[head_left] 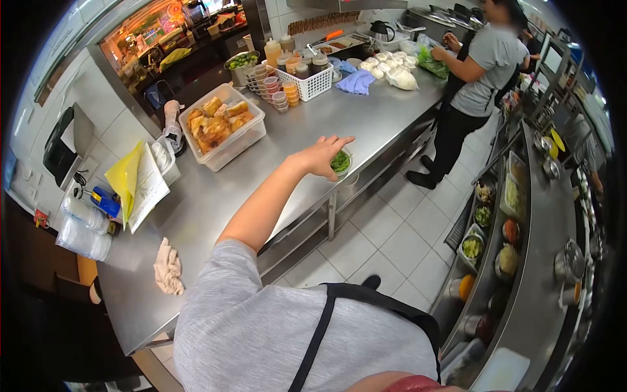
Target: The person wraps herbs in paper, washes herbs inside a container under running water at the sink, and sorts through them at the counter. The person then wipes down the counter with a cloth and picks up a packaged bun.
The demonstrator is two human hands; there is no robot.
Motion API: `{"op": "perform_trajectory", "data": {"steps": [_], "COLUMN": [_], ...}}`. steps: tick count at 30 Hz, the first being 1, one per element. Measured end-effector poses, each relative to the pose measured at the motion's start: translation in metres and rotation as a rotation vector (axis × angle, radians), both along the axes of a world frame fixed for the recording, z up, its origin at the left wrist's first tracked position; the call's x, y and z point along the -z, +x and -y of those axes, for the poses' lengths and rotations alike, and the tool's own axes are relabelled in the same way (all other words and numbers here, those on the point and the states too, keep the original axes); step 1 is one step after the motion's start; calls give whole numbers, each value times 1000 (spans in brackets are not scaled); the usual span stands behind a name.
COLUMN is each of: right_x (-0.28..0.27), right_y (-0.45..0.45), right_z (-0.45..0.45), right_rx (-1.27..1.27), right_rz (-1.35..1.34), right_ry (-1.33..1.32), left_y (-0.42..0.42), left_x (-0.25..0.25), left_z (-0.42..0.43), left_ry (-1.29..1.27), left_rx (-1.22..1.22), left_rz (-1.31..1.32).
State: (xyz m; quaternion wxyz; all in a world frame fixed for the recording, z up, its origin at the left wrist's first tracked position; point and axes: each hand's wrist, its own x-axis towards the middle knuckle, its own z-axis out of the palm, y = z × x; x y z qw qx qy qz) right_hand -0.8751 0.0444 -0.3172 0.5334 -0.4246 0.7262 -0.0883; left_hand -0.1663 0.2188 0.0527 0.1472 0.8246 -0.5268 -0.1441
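My left hand [322, 157] reaches over the edge of a steel table, palm down, its fingers stretched out and the thumb spread apart from them. Right beside it, partly under the fingers, is a small clear tub of chopped green herbs [340, 161]. The thumb is close to the tub's rim, and I cannot tell whether it touches. My right hand is out of view.
On the steel table [215, 215] stand a plastic bin of browned food [219, 127], a white basket of bottles [313, 83], sauce cups [279, 100] and a crumpled cloth [168, 268]. A co-worker [480, 78] handles a green bag [434, 63]. An ingredient counter [529, 215] runs along the right.
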Motion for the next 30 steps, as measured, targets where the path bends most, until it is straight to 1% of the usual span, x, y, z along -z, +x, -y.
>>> {"op": "perform_trajectory", "data": {"steps": [2,3,4,6,7,8,9,10,11,12,13,14,15,16,17,18,19,20,21,22,24,26,27,28,30], "right_x": [12,13,13,5,32,70,20,-60,-30,-26,-87,-113,-130,-164,-185,-221,-239,-267,-264,-266,-271,-275,-273,-270,-266], "right_y": [24,44,65,110,136,153,225,289,334,389,452,511,568,619,665,703,739,764,795,821,857,893,907,919,934], "right_z": [66,95,128,197,247,295,309,321,362,399,375,375,378,365,351,328,316,295,286,275,262,261,264,269,280], "right_rx": [-91,-111,-137,-183,-321,-456,-503,-808,-861,-1166,-1011,-1084,-1209,-1263,-1282,-1352,-1443,-1510,-1499,-1446,-1468,-1505,-1554,-1571,-1586], "right_rz": [-123,-126,-83,11,162,309,273,247,137,10,337,390,450,605,609,691,615,588,743,767,722,557,523,524,546], "right_ry": [38,33,26,2,-106,-207,-183,-385,-483,-702,-637,-677,-730,-633,-663,-674,-633,-720,-598,-425,-439,-360,-334,-338,-255], "left_y": [35,50,60,83,93,103,110,122,129,131,132,137,142,146,151,160,169,178,185,197,211,226,232,235,242], "left_x": [33,52,69,88,94,101,105,109,110,117,121,119,116,116,117,116,115,116,119,120,129,132,132,134,136], "left_z": [26,37,48,72,82,90,103,117,128,135,142,153,164,173,182,190,199,206,213,220,231,243,247,252,260], "left_ry": [-59,-108,-111,-181,-184,-221,-261,-263,-376,-482,-468,-525,-585,-583,-615,-646,-639,-664,-688,-691,-774,-800,-798,-789,-805], "left_rx": [-42,-67,-86,-190,-200,-286,-373,-383,-441,-507,-533,-576,-615,-631,-646,-657,-663,-651,-637,-637,-572,-563,-532,-503,-521], "left_rz": [-1,-5,-12,1,-10,15,37,24,6,-20,-42,-27,-5,-10,-43,-72,-71,-79,-94,-91,-134,-118,-68,-26,-25]}}
